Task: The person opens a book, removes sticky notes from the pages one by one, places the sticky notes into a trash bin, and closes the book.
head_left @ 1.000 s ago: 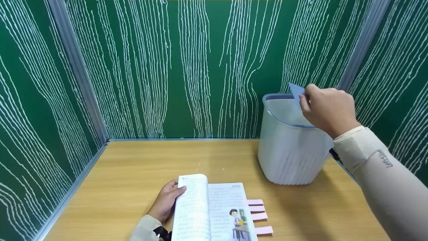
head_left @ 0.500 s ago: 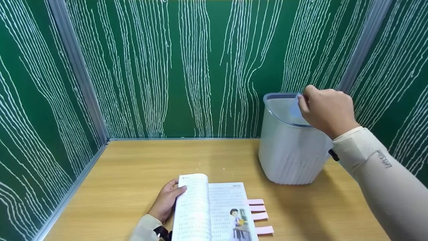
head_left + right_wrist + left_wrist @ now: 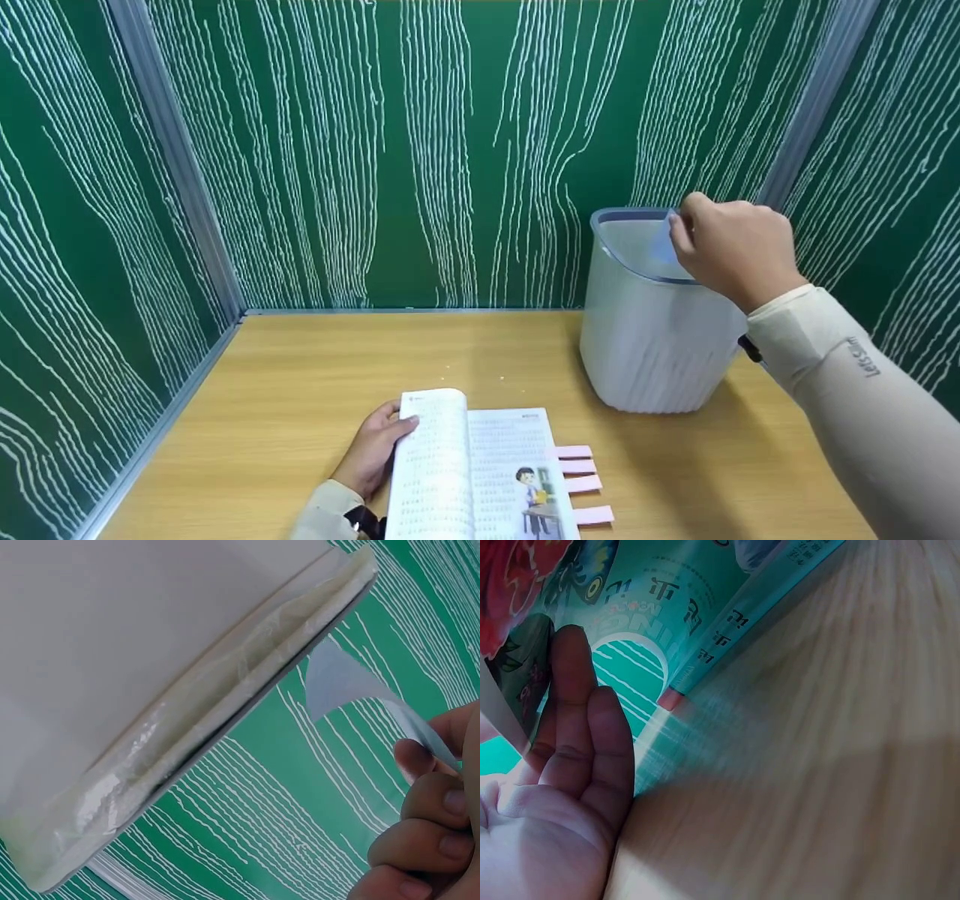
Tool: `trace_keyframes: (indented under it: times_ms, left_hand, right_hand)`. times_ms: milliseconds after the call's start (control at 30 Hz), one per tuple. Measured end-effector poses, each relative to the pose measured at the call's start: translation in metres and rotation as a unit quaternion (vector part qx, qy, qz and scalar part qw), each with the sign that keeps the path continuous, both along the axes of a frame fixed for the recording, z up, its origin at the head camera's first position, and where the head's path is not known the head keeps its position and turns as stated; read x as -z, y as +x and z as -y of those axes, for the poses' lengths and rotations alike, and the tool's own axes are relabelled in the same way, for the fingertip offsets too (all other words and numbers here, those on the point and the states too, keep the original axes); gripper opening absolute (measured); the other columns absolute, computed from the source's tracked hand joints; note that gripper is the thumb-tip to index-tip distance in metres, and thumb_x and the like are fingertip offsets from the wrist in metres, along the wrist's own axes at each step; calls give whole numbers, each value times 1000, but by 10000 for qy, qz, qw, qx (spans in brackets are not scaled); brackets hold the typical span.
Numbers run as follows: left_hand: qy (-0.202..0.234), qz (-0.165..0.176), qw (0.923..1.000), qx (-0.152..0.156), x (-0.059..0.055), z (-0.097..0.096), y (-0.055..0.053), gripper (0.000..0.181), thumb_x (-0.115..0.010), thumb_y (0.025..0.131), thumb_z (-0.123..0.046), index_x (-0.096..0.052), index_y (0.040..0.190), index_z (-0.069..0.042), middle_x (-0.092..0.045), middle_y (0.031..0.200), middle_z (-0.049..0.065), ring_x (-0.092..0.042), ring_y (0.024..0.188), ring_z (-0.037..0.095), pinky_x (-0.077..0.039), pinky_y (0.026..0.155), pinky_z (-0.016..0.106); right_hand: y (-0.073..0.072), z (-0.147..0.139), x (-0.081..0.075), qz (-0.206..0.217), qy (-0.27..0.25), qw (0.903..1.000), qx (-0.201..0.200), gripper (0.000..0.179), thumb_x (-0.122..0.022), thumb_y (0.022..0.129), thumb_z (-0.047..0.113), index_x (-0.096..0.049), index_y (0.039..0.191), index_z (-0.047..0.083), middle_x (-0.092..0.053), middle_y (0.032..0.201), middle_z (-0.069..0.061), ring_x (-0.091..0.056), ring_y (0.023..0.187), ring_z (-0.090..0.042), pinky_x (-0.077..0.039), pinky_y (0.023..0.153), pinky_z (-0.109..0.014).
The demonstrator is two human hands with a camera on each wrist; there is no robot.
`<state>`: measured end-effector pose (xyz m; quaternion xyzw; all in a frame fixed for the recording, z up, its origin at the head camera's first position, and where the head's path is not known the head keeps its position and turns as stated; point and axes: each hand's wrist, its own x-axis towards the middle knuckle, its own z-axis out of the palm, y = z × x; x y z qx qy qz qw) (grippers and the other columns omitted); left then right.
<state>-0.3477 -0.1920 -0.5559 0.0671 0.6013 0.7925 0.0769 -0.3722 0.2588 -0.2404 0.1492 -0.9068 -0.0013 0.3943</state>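
My right hand [image 3: 742,244] pinches a thin light-blue slip of paper [image 3: 663,244] between thumb and forefinger, above the mouth of a white trash bin [image 3: 649,341]. In the right wrist view the slip [image 3: 341,679] curves away from the fingertips, near the bin's rim and its clear liner [image 3: 187,716]. My left hand [image 3: 371,448] grips the left edge of an open book [image 3: 502,442], thumb on the page and fingers behind. The left wrist view shows those fingers [image 3: 574,727] against the book's teal, illustrated cover [image 3: 641,600]. Pink sticky tabs [image 3: 592,516] jut from the book's right edge.
The bin stands at the back right of the wooden table [image 3: 337,360]. Green panels with white wavy lines [image 3: 427,150] close in the back and both sides, joined by grey metal posts [image 3: 161,135]. Tiny white specks lie behind the book.
The blue slip has swung from pointing up and left to hanging down into the bin's mouth. My right hand has barely shifted, and the left hand and book stay put.
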Motion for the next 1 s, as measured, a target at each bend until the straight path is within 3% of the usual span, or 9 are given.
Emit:
trace_keyframes:
  times_ms: [200, 433, 533, 733, 1000]
  left_hand:
    - [-30, 53, 10000, -34, 0, 0, -1, 55, -58, 103, -11, -33, 149, 8, -72, 119, 14, -74, 102, 23, -61, 87, 32]
    - [-15, 70, 10000, -28, 0, 1, -1, 54, -57, 103, -11, -34, 150, 7, -72, 120, 14, -74, 103, 24, -61, 88, 33]
    - [-41, 79, 10000, -43, 1, 1, -1, 54, -57, 104, -11, -34, 149, 6, -72, 121, 15, -74, 104, 24, -61, 89, 33]
    - [-122, 83, 9999, -47, 1, 2, -1, 53, -58, 103, -12, -36, 149, 6, -73, 119, 14, -74, 102, 23, -61, 88, 32]
    - [-82, 27, 9999, 68, 1, 3, -2, 55, -57, 104, -11, -33, 151, 7, -73, 117, 13, -75, 100, 23, -62, 86, 32]
  right_hand:
    - [0, -1, 0, 93, 42, 9999, -12, 30, -54, 104, 29, -68, 98, 4, -59, 62, -11, -52, 48, -27, -54, 46, -49]
    - [-1, -2, -1, 712, -37, 9972, 203, 28, -60, 101, 21, -74, 116, 2, -73, 83, -22, -60, 56, -31, -58, 54, -55]
    - [-2, -3, -1, 835, -13, 9962, 264, 29, -62, 100, 19, -74, 119, 1, -74, 86, -24, -59, 55, -30, -57, 51, -52]
    - [-1, -6, 1, 857, 49, 9956, 378, 32, -64, 98, 21, -73, 121, 1, -69, 71, -18, -51, 48, -27, -49, 40, -41]
    - [-1, -6, 3, 833, 67, 9958, 374, 35, -65, 99, 24, -73, 124, 1, -73, 83, -24, -53, 50, -28, -52, 41, -44]
